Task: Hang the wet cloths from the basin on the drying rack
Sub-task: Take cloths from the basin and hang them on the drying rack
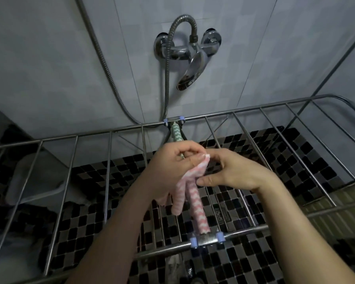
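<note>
A metal drying rack point(230, 112) spans the view at waist height, its thin rods running front to back. A pink-and-white zigzag cloth point(198, 210) is draped over the middle rod, with a loose end hanging to its left. Farther back on the same rod lies a green-and-white zigzag cloth point(175, 133). My left hand point(170, 160) pinches the upper end of the pink cloth at the rod. My right hand point(236, 171) rests beside it, fingertips touching the cloth's right side. The basin is out of sight.
A chrome wall tap point(190, 58) with a shower hose point(102, 58) sits above the rack on the tiled wall. Black mosaic floor tiles point(102, 191) show below the rods. A pale toilet shape point(35, 177) stands low at the left.
</note>
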`<state>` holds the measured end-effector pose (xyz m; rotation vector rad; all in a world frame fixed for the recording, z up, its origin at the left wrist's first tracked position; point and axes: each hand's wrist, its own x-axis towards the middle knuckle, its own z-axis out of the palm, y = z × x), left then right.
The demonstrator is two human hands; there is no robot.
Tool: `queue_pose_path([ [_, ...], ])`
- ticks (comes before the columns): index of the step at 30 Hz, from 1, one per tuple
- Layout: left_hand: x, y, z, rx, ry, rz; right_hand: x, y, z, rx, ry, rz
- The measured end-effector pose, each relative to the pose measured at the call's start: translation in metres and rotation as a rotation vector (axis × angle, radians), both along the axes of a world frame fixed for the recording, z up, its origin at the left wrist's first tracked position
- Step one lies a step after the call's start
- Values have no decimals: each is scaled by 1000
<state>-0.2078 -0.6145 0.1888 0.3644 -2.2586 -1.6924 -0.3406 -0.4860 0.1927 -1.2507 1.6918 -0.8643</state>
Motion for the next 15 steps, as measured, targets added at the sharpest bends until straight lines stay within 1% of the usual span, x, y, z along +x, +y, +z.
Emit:
queue_pose_path([
  [2, 12, -5, 3, -36, -36, 4, 6, -2, -2, 7, 34, -53],
  [4, 30, -13, 4, -25, -108, 1, 11, -1, -3, 22, 142, -88],
  [5, 38, -17, 3, -32, -177, -21, 14, -1, -2, 29, 178, -85],
  [6, 45, -20, 4, -51, -287, -58, 16, 0, -1, 18, 189, -83],
  [8, 65, -26, 3, -188, -541, -155, 26, 1, 3, -3, 141, -61],
  [9, 75, -30, 2, -287, -620, -207, 32, 2, 4, 1, 88, -56],
  [10, 84, -35, 0, -344, -647, -235, 38, 3, 4, 1, 17, -62],
  [11, 93, -40, -4, -328, -624, -230, 43, 5, 3, -10, -73, -85],
  [12, 104, -45, -8, -230, -560, -206, 49, 6, 1, -27, -178, -131],
  [14, 122, -50, -18, 134, -343, -136, 60, 10, -3, -54, -375, -276],
  [15, 130, -50, -24, 318, -237, -109, 66, 11, -4, -65, -435, -337],
])
